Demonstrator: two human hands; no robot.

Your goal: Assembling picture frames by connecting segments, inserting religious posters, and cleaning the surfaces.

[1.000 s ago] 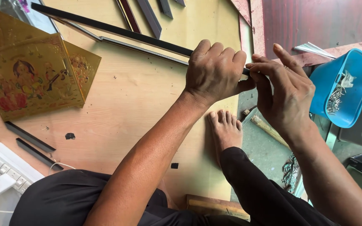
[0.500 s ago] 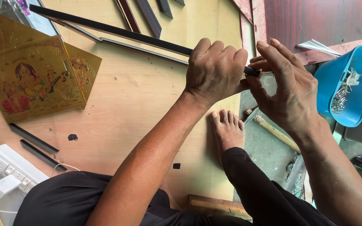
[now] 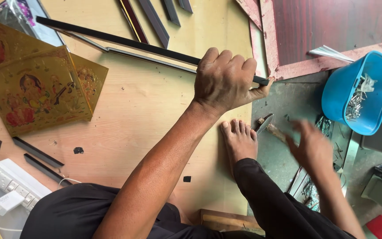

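My left hand (image 3: 226, 79) is clenched around a long black moulding strip (image 3: 120, 40) lying across the pale plywood board (image 3: 155, 110). My right hand (image 3: 312, 148), blurred, hangs loose-fingered and empty beyond the board's edge, near a blue plastic tub (image 3: 354, 95).

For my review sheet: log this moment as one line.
left hand: gripping black frame strip | right hand: blurred, empty, beside knife | blue tub: metal bits inside
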